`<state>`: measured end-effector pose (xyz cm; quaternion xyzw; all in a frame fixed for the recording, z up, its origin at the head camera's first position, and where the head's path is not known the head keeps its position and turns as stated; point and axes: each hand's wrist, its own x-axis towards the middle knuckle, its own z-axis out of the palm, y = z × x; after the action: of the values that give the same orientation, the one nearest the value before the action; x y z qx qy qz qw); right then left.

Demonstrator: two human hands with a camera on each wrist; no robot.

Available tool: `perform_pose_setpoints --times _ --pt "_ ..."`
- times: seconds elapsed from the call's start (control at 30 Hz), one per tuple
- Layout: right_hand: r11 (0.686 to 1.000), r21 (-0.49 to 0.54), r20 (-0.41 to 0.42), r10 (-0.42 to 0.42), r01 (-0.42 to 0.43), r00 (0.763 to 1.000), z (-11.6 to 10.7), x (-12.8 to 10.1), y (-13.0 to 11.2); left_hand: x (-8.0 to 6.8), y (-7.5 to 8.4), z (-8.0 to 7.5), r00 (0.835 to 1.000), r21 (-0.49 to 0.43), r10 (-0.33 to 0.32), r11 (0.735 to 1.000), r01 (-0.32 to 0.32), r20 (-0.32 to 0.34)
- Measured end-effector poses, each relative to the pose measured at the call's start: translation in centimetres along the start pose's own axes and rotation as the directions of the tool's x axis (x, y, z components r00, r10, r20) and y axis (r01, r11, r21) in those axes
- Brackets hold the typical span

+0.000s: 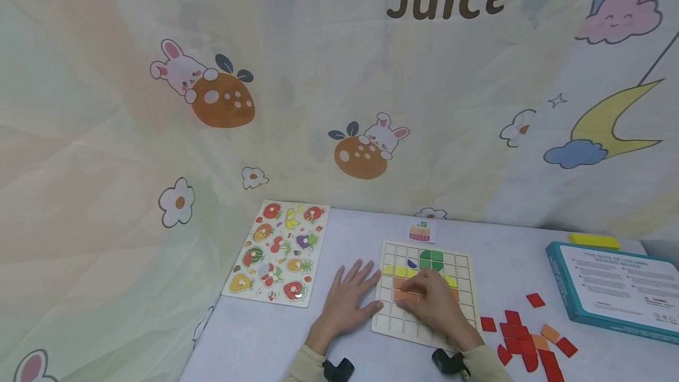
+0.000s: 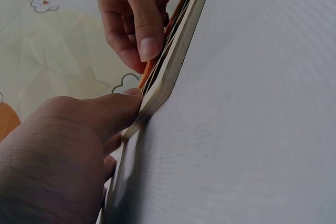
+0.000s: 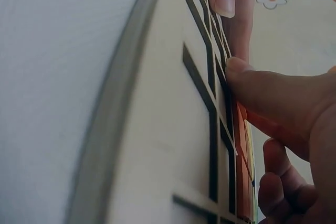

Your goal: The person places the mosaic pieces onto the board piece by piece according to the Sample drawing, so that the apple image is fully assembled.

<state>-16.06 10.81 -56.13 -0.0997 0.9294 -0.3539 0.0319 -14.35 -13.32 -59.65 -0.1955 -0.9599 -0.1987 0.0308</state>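
Note:
A pale grid board (image 1: 464,299) lies on the table, with green, yellow and orange tiles and a dark blue piece set in its cells. My right hand (image 1: 437,302) is over the lower tile rows, thumb and bent fingers at an orange tile (image 1: 407,296); the left wrist view shows an orange edge (image 2: 147,72) beside its thumb. My left hand (image 1: 350,296) rests with fingers spread along the board's left side. Its thumb touches the board's rim (image 2: 163,85) in the left wrist view. Part of the tile rows is hidden under my right hand.
Loose red tiles (image 1: 514,332) and a few orange ones (image 1: 550,333) lie right of the board. Behind them sit a teal box (image 1: 626,287) and a yellow block (image 1: 594,241). A fruit picture board (image 1: 273,252) is at left; a small cake card (image 1: 421,231) stands behind.

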Motion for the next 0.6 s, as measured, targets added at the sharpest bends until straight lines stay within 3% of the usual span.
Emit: perform_pose_setpoints --times 0.6 --pt "1.0 0.029 0.034 -0.006 0.005 0.999 0.07 0.16 -0.36 0.01 -0.07 0.15 1.0 0.001 0.003 1.0 -0.003 -0.003"
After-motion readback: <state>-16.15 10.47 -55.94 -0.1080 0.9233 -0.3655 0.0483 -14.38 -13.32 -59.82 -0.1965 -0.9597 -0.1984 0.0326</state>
